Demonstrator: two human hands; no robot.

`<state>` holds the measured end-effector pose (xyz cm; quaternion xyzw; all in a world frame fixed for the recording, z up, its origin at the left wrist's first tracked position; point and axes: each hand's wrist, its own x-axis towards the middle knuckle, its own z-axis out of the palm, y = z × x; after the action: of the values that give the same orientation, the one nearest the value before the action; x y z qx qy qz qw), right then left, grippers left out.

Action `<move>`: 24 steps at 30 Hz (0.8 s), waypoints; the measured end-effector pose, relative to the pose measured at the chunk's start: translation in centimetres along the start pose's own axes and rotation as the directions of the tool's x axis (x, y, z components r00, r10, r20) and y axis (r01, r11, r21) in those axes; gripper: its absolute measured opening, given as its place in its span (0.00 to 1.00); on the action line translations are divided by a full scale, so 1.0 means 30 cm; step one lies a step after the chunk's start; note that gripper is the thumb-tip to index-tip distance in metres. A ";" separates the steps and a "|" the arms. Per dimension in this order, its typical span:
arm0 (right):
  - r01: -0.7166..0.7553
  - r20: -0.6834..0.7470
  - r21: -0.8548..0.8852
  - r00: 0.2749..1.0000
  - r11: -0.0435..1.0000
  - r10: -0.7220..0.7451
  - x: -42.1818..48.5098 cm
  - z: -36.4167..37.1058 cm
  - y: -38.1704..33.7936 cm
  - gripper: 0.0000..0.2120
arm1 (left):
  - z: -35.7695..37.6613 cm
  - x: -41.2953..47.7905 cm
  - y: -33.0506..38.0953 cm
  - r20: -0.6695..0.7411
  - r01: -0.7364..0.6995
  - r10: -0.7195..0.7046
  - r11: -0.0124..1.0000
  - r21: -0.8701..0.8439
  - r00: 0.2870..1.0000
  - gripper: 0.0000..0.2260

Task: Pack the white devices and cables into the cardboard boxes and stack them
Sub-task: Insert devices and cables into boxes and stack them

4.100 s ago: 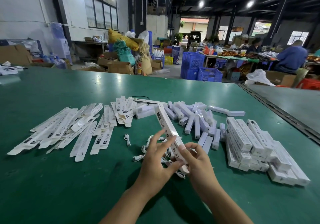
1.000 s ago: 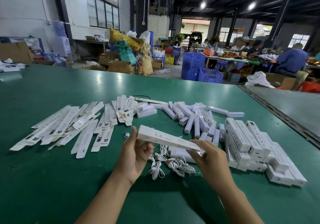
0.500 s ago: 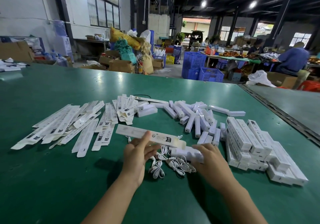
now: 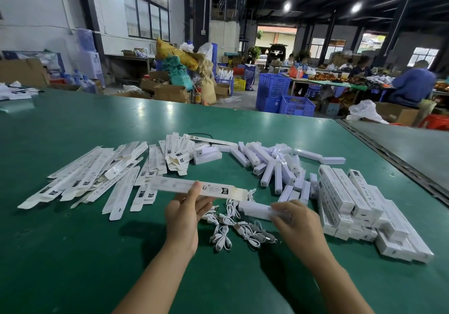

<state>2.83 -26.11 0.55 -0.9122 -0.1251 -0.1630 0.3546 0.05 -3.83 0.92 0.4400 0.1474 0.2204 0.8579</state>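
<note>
The right hand (image 4: 295,219) covers one end of a white device (image 4: 255,209), so how much of it lies under the palm cannot be told; the fingers close over that end and the device lies low over the green table (image 4: 73,253), whether touching it is unclear. The print on the long box (image 4: 194,188) in the left hand (image 4: 182,219) is too small to read, apart from a dark label near its right end. The left thumb lies on top of the box and the other fingers curl beneath it, pinching it near the middle. The box is held level, running left to right above the table, its right-end flap open just beside the device.

Both forearms reach in from the bottom edge, which cuts them off. Between the hands a tangle of white cables (image 4: 233,228) lies on the table. Beyond the left hand spreads a fan of flat boxes (image 4: 97,175); beyond the right hand lies a heap of loose devices (image 4: 272,165). To the right, packed boxes (image 4: 359,204) are stacked in rows, touching one another. The far workshop is dim, its workers blurred.
</note>
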 end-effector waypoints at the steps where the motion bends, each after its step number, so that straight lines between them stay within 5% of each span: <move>1: -0.017 -0.046 0.067 0.999 0.998 0.021 -0.001 -0.001 -0.010 0.08 | -0.002 0.004 0.002 -0.031 -0.016 0.016 1.000 -0.006 0.999 0.05; 4: -0.114 -0.140 0.359 0.975 0.926 0.174 -0.005 0.003 -0.028 0.08 | -0.006 0.015 0.005 -0.098 -0.045 0.042 0.999 -0.027 0.994 0.04; 9: -0.157 -0.057 0.722 0.957 0.673 0.285 -0.019 0.011 -0.069 0.06 | -0.007 0.023 -0.005 -0.134 -0.050 0.045 0.998 -0.032 0.990 0.02; 24: -0.268 0.101 0.795 0.943 0.545 0.316 -0.022 0.052 -0.072 0.04 | -0.004 0.015 -0.012 -0.061 -0.016 0.014 0.999 -0.035 0.998 0.08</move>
<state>1.82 -23.55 0.52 -0.6590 -0.0215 -0.0531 0.7499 0.49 -3.71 0.53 0.4190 0.1664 0.2426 0.8590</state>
